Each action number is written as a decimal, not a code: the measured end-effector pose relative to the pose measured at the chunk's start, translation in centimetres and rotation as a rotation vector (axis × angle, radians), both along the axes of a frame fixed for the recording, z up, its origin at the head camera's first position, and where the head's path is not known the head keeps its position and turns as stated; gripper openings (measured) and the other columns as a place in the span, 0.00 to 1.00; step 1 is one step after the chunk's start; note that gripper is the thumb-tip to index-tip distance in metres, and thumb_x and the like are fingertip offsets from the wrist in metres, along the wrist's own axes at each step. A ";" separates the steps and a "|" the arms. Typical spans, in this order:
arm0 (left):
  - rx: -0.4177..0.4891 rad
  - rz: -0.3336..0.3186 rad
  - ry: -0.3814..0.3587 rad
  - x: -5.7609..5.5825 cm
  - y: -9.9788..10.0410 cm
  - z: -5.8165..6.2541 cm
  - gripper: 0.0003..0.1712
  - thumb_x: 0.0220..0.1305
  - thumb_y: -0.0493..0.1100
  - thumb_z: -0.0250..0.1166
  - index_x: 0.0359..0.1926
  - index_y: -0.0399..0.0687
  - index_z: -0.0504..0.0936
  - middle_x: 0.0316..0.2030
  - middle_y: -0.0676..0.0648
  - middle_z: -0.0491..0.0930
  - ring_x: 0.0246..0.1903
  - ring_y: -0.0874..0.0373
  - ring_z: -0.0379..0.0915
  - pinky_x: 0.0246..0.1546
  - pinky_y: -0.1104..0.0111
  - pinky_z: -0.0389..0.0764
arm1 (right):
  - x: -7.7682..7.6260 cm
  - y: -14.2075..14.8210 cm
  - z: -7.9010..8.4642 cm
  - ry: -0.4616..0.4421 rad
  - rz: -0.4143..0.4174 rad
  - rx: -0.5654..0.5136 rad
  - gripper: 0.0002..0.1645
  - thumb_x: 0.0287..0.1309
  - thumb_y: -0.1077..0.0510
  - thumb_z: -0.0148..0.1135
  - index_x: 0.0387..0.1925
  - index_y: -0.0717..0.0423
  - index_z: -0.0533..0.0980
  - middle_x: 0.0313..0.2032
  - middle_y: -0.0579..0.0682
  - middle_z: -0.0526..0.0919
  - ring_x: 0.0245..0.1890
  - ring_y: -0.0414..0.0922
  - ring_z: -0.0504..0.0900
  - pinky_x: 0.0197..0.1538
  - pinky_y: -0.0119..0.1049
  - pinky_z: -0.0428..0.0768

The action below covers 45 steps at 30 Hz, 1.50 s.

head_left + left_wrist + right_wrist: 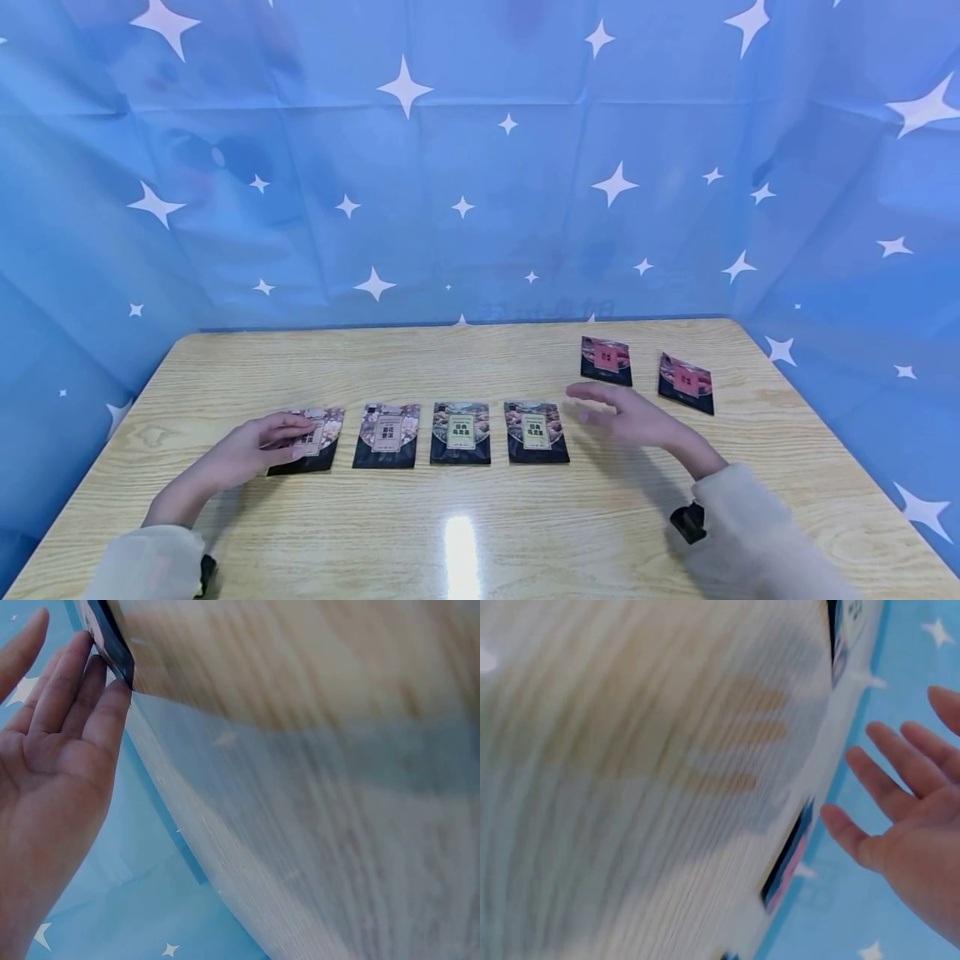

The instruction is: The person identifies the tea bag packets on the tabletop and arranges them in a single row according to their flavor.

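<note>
Your left hand [246, 452] touches the leftmost packet [330, 427], fingers extended; your right hand [630, 417] hovers, fingers spread, over the counter [360, 533].

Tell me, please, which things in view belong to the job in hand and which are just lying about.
Likely part of the job:
leftmost pink-label packet, touched by the left hand
other pink-label packet
two green-label packets
two red-label packets

Seemingly just surroundings:
table
starry backdrop

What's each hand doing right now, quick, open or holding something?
Left hand: open, fingertips touching the leftmost packet.
Right hand: open, fingers apart, holding nothing.
</note>
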<state>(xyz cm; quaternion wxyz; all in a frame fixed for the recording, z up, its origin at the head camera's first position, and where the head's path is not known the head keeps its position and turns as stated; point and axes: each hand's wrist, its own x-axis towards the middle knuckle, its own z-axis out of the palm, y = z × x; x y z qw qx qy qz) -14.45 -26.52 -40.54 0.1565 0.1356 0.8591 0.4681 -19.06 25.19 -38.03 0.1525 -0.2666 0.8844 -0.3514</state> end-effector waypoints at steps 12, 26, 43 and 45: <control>0.013 -0.008 -0.001 0.0 0.0 0.0 0.24 0.63 0.39 0.59 0.57 0.31 0.68 0.57 0.30 0.66 0.56 0.35 0.62 0.44 0.63 0.77 | -3.3 3.0 0.2 0.011 -0.142 0.039 0.27 0.66 0.61 0.48 0.63 0.70 0.59 0.60 0.70 0.62 0.60 0.66 0.58 0.56 0.61 0.62; -0.017 0.012 -0.009 0.1 0.3 0.2 0.25 0.63 0.42 0.59 0.57 0.33 0.68 0.57 0.31 0.66 0.56 0.36 0.62 0.46 0.59 0.75 | -5.1 3.9 -1.0 -0.088 -0.256 0.035 0.30 0.66 0.62 0.46 0.67 0.66 0.53 0.66 0.69 0.47 0.64 0.66 0.46 0.59 0.63 0.52; 0.000 0.004 -0.008 0.0 0.2 0.3 0.23 0.63 0.37 0.58 0.57 0.31 0.67 0.57 0.30 0.67 0.56 0.36 0.62 0.44 0.63 0.77 | -5.1 3.9 -1.6 -0.066 -0.233 0.063 0.30 0.67 0.60 0.47 0.66 0.65 0.54 0.64 0.69 0.53 0.63 0.66 0.51 0.59 0.62 0.56; -0.003 0.005 -0.009 0.1 0.2 0.3 0.24 0.63 0.38 0.59 0.57 0.31 0.67 0.56 0.31 0.67 0.56 0.36 0.63 0.43 0.63 0.77 | -4.9 3.9 -1.6 -0.058 -0.210 0.065 0.29 0.66 0.60 0.47 0.66 0.66 0.55 0.64 0.69 0.54 0.63 0.66 0.52 0.58 0.62 0.56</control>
